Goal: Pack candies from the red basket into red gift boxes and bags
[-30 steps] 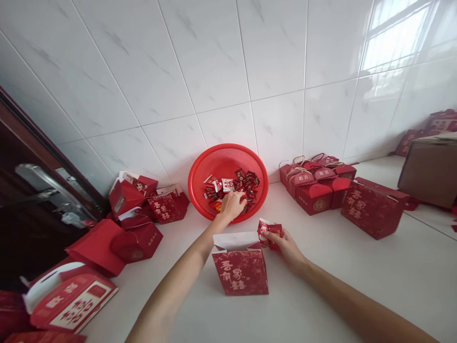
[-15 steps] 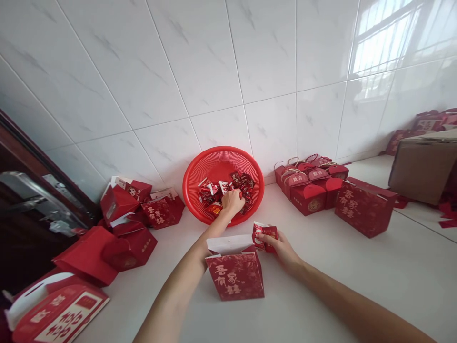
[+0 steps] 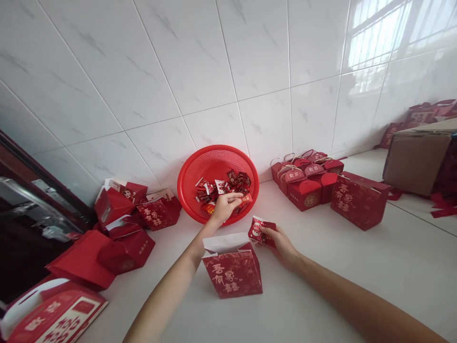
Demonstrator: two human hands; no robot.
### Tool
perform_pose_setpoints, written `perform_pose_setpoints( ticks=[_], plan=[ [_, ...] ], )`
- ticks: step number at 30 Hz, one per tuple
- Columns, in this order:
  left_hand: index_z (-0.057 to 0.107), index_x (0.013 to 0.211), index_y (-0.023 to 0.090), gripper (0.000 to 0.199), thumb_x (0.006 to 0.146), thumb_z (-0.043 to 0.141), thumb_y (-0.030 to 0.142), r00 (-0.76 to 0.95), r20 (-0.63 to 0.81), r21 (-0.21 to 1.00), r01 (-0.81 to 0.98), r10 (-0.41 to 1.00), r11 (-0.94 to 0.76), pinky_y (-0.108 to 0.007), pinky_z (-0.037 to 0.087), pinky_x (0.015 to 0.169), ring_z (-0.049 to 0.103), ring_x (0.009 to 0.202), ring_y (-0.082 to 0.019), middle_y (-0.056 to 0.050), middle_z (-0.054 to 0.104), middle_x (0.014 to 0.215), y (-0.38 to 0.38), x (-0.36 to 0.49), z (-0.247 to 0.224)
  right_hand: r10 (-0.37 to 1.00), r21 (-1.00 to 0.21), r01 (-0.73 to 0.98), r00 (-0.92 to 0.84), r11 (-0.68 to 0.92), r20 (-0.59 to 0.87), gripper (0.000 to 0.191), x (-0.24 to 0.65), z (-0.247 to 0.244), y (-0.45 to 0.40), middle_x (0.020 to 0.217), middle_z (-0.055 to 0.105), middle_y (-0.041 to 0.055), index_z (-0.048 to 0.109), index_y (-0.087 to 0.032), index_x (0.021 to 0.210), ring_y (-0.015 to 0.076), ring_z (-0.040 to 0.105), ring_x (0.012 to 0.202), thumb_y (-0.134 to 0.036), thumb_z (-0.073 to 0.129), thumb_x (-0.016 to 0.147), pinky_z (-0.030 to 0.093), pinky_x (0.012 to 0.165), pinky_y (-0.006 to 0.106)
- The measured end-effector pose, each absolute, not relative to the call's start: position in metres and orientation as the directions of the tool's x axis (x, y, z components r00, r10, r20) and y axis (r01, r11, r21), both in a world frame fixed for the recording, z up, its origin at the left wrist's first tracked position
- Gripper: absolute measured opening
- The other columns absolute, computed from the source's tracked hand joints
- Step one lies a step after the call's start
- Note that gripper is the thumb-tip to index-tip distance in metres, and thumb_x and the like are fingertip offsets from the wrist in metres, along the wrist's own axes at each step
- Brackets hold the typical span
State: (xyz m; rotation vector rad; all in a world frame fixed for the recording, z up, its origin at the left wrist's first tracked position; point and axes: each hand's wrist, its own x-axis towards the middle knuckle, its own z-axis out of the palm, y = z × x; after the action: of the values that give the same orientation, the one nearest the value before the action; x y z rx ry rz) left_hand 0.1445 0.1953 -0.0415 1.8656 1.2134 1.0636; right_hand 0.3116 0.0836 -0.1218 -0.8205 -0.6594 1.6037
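Over the front right of a red plastic basket (image 3: 185,190), my left hand (image 3: 227,206) pinches a small red-orange candy packet (image 3: 245,199). Wrapped candies (image 3: 220,186), mostly red and white, lie heaped in the basket, which leans toward me against the wall. My right hand (image 3: 280,242) grips red wrapped candies (image 3: 257,229), one with a white patterned side; how many I cannot tell. Just in front of both hands stands a dark red gift box (image 3: 233,275) with gold characters, its white-lined top flap raised and open. Its inside is mostly hidden.
Opened red boxes (image 3: 124,247) are piled at the left by a dark door with a metal handle (image 3: 17,190). Right of the basket sit closed red boxes with cord handles (image 3: 305,190) and another dark red box (image 3: 359,200). A cardboard carton (image 3: 416,162) stands far right.
My left hand has lifted out of the candy heap, now with a red-orange packet in its fingers. My right hand still holds its candies beside the box. The view has shifted slightly.
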Motion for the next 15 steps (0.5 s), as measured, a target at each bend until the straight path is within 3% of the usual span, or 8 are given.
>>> perform_pose_setpoints(
  ticks=[5, 10, 15],
  plan=[
    [0.078, 0.097, 0.016, 0.026, 0.077, 0.073, 0.031, 0.465, 0.151, 0.861, 0.371, 0.872, -0.347, -0.036, 0.057, 0.089, 0.073, 0.094, -0.024, -0.009, 0.079, 0.099, 0.163, 0.148, -0.056, 0.974, -0.731, -0.649, -0.072, -0.208, -0.213, 0.022, 0.315, -0.118, 0.084, 0.091, 0.075, 0.0064, 0.071, -0.019, 0.089, 0.0233, 0.069, 0.088, -0.032, 0.077, 0.072, 0.059, 0.079, 0.038],
    [0.078, 0.097, 0.017, 0.022, 0.079, 0.066, 0.024, 0.475, 0.131, 0.808, 0.458, 0.870, -0.372, -0.031, 0.058, 0.081, 0.073, 0.087, -0.022, -0.007, 0.079, 0.095, 0.152, 0.153, -0.070, 0.979, -0.741, -0.640, -0.126, -0.203, -0.159, 0.028, 0.317, -0.120, 0.085, 0.097, 0.076, 0.0071, 0.072, -0.019, 0.096, 0.0240, 0.070, 0.094, -0.033, 0.077, 0.072, 0.059, 0.083, 0.038],
    [0.077, 0.097, 0.016, 0.023, 0.081, 0.064, 0.024, 0.431, 0.165, 0.790, 0.480, 0.887, -0.381, -0.028, 0.057, 0.074, 0.072, 0.079, -0.019, -0.006, 0.079, 0.090, 0.148, 0.155, -0.078, 0.980, -0.765, -0.615, -0.160, -0.190, -0.115, 0.040, 0.317, -0.119, 0.084, 0.101, 0.076, 0.0068, 0.073, -0.020, 0.102, 0.0246, 0.069, 0.098, -0.049, 0.079, 0.074, 0.059, 0.083, 0.038]
  ],
)
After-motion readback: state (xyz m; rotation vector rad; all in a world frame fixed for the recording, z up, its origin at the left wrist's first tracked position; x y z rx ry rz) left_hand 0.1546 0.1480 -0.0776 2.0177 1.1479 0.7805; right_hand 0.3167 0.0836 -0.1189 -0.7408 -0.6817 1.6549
